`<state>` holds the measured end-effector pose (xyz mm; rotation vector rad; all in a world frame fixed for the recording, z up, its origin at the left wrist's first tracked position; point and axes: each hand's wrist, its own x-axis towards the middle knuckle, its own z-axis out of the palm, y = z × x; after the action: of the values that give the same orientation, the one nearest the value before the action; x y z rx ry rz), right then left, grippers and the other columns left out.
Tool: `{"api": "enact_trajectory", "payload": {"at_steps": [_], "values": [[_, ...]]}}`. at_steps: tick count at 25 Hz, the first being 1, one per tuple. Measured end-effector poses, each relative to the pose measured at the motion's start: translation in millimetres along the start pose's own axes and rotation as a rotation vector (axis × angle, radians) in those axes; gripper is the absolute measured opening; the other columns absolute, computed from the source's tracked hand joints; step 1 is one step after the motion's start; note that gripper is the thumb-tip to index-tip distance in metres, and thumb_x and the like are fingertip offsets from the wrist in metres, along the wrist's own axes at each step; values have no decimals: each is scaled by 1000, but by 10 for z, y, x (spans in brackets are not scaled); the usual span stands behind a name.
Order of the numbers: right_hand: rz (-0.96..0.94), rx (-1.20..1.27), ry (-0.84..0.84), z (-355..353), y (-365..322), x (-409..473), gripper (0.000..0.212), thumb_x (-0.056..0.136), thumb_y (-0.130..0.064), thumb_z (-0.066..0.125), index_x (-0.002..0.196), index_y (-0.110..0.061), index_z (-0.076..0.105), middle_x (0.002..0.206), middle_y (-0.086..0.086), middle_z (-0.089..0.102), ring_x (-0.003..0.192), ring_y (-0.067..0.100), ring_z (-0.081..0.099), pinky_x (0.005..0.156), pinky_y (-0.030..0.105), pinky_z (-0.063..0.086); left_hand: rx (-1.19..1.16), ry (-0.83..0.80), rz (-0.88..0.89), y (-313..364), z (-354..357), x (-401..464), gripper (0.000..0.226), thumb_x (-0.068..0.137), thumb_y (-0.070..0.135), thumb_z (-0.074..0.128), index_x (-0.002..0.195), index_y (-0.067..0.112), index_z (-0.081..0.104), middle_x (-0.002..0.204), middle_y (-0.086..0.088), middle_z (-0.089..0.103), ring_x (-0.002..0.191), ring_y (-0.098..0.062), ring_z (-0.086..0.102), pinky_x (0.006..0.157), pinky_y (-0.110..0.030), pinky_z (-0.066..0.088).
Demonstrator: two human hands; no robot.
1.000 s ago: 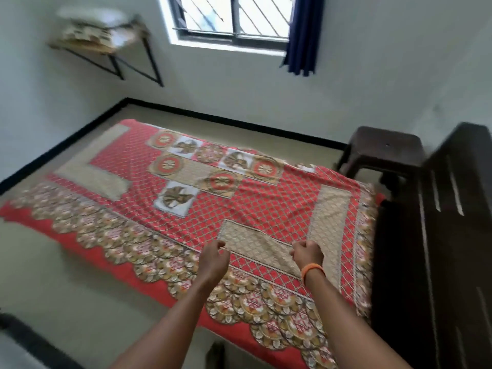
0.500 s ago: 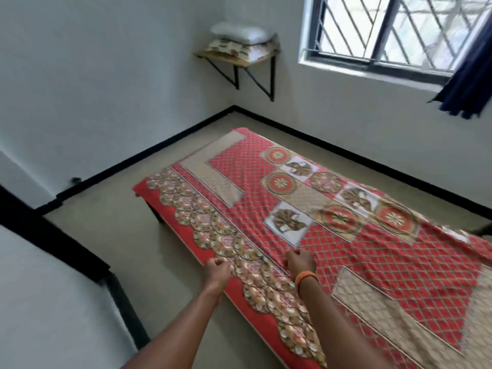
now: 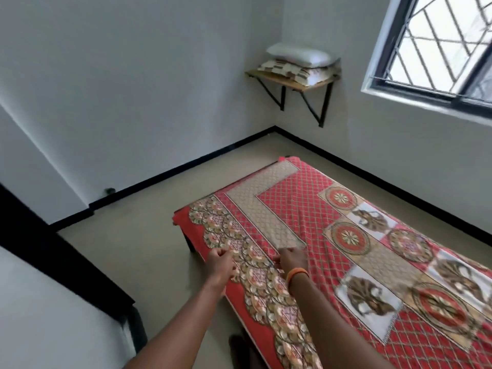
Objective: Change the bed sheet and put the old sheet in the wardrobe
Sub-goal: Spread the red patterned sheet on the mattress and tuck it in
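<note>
the room is pale: white walls [image 3: 133, 89] fill the frame from 9 to 12 o'clock, trimmed at the bottom by a black skirting band [image 3: 186, 169], and a beige floor [image 3: 149, 235] runs from the centre out toward 8 o'clock. a barred window [image 3: 436, 43] with a dark frame sits at 1 to 2 o'clock. the bed sheet [image 3: 346, 262], red with a diamond lattice, beige panels, round medallions and a scalloped floral border, lies spread flat over the low bed and takes up the frame from the centre to 4 and 5 o'clock; its near edge hangs over the side toward the floor. in the corner at 12 to 1 o'clock a wall shelf [image 3: 290, 81] on black brackets carries a white pillow [image 3: 300, 55] stacked on a patterned pillow [image 3: 292, 70]. a dark piece of furniture [image 3: 66, 262] cuts across at 8 o'clock. both forearms reach in from 6 o'clock. the left hand [image 3: 219, 263] is curled closed, pinching the sheet's border at its overhanging edge. the right hand [image 3: 292, 259], an orange band [image 3: 296, 274] on its wrist, is closed on the sheet just inside the border, near the end of a beige panel.
</note>
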<state>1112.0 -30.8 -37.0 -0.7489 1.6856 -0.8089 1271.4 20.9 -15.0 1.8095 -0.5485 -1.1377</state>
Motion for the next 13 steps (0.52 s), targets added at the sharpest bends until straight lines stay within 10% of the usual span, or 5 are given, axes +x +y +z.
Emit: {"api": "enact_trajectory", "payload": {"at_steps": [13], "values": [[-82, 97, -194, 3760, -2858, 1680, 17, 94, -10, 52, 80, -6, 62, 71, 11, 65, 57, 20, 58, 51, 23, 39, -115, 234, 33, 2319, -1632, 3764, 8, 94, 9, 50, 90, 10, 57, 76, -6, 58, 66, -22, 59, 56, -29, 45]]}}
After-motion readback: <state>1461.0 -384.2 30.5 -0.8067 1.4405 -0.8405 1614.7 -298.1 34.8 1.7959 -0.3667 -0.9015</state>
